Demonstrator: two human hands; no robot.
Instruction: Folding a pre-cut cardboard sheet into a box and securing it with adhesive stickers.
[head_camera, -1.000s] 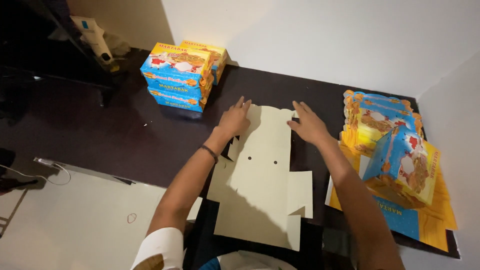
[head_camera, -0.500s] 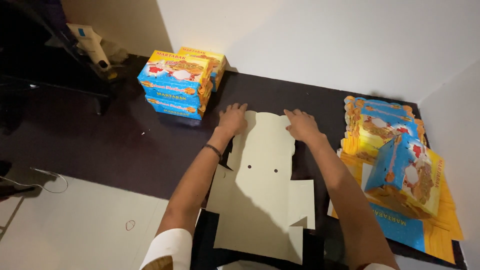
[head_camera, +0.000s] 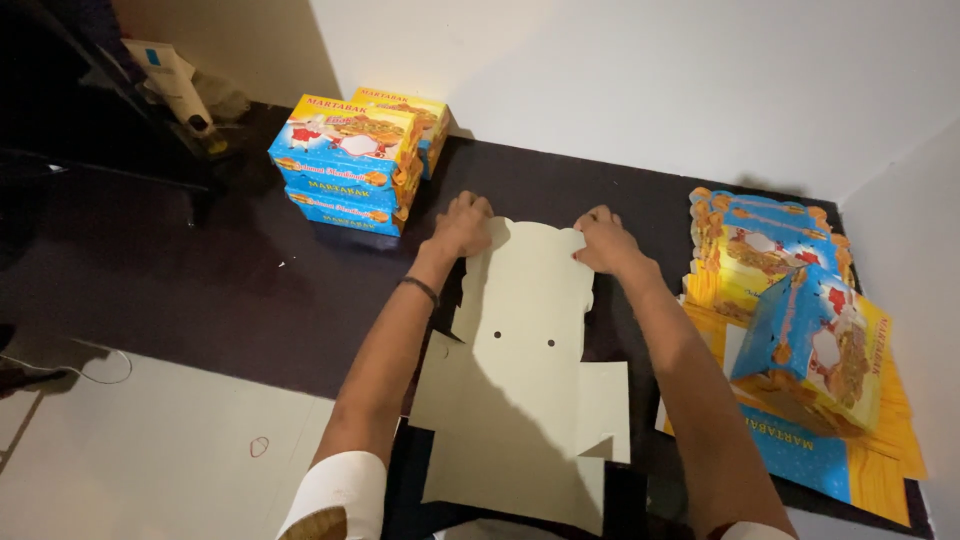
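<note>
Pressing on the far end of a flat cardboard blank (head_camera: 520, 380), both hands work at its rounded top flap. The left hand (head_camera: 462, 226) is curled into a loose fist on the flap's left corner, fingers closed against the card; the right hand (head_camera: 603, 240) is closed the same way on the right corner, seemingly pinching the edge. The blank lies plain side up on the dark table (head_camera: 250, 270), running from the near edge towards the middle, with two small holes in its centre panel and side tabs spread out flat.

The card looks thin, light and only moderately stiff: it should bend readily along scored lines and crease if forced elsewhere. Its smooth face may slide on the table, so holding it at both corners of a flap, close to the fold line, seems the safest way to take it.

Folded boxes (head_camera: 350, 160) are stacked at the table's far left corner. A pile of printed blanks (head_camera: 770, 240) lies along the right edge, with one half-folded box (head_camera: 815, 345) on top.
</note>
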